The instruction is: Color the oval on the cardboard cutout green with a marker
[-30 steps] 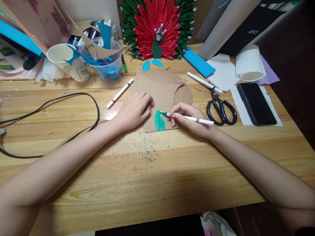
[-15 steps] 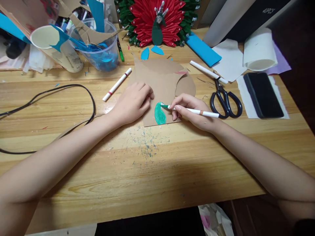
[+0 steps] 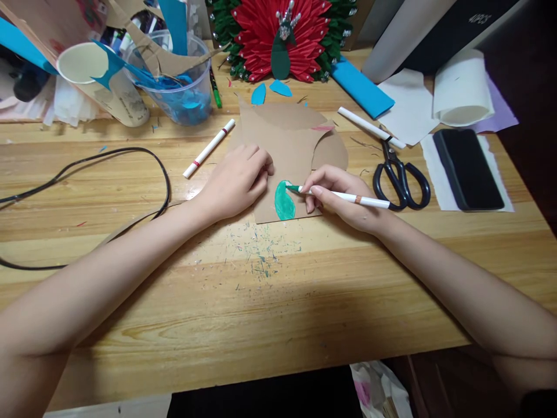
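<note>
Overall, the wooden bench (image 3: pixel 174 325) is the supporting surface for all items listed below. At its far edge stands the peacock decoration (image 3: pixel 256 40), with red inner feathers and green outer feathers. The cardboard sheet (image 3: pixel 287 139) lies flat between the decoration and me, under both hands. The clear plastic tub (image 3: pixel 189 101), loaded with blue and brown scraps, is at the far left; the paper cup (image 3: pixel 117 104) stands just beside it.

My left hand (image 3: pixel 241 180) rests palm down on the left part of the cardboard sheet, fingers curled inward; whether they grip anything cannot be told. My right hand (image 3: pixel 342 194) is closed on the green-tipped marker (image 3: pixel 365 200) in a writing grip, near the lower right part of the sheet.

To the right, the black phone (image 3: pixel 469 168) lies on white paper. The scissors (image 3: pixel 400 180) lie between the phone and my right hand, handles toward me. The black-banded marker (image 3: pixel 369 126) crosses their blade end. The red-banded marker (image 3: pixel 209 149) lies diagonally left of the sheet.

The green shape (image 3: pixel 285 200) is located at the near part of the cardboard sheet, between my hands. The marker tip contacts it at the upper right, beside a small pale patch. Smallest are two blue cutouts (image 3: pixel 258 94), set between the sheet and the decoration.
</note>
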Demonstrator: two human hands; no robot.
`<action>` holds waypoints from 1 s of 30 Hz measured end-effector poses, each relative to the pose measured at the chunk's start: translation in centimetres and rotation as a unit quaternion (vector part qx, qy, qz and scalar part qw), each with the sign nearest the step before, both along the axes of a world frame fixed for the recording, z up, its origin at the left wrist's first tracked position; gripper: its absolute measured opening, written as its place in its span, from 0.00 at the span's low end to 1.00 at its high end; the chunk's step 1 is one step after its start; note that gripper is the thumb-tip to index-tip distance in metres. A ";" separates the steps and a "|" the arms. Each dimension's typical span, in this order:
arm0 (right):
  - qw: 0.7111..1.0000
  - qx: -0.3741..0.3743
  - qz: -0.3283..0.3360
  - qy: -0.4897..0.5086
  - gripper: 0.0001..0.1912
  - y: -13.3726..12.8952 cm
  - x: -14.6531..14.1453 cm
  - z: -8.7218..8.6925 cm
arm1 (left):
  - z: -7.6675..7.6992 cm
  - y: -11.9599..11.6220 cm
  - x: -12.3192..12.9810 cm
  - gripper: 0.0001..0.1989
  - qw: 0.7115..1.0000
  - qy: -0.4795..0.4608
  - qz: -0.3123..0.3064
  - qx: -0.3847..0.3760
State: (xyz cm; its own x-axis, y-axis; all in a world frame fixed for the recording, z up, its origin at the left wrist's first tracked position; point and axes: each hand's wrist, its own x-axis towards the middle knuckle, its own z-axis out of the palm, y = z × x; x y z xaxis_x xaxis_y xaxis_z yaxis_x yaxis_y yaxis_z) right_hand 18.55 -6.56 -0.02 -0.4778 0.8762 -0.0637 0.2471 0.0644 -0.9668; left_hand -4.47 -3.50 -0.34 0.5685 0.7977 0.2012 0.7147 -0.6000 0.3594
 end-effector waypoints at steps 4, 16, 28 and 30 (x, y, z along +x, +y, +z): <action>1.000 -0.002 0.006 0.000 0.07 0.0 0.0 0.0 | 0.0 0.0 0.0 0.08 1.000 -0.003 0.000 -0.001; 1.000 0.002 0.007 -0.003 0.08 0.1 0.1 -0.1 | -0.1 0.0 0.0 0.07 1.000 -0.006 -0.002 -0.001; 1.000 0.000 0.002 -0.005 0.08 0.0 0.0 0.1 | 0.0 0.0 0.0 0.07 1.000 -0.002 -0.003 -0.008; 1.000 -0.003 -0.003 -0.007 0.08 0.0 0.0 0.1 | 0.1 0.0 0.0 0.08 1.000 -0.001 -0.003 -0.011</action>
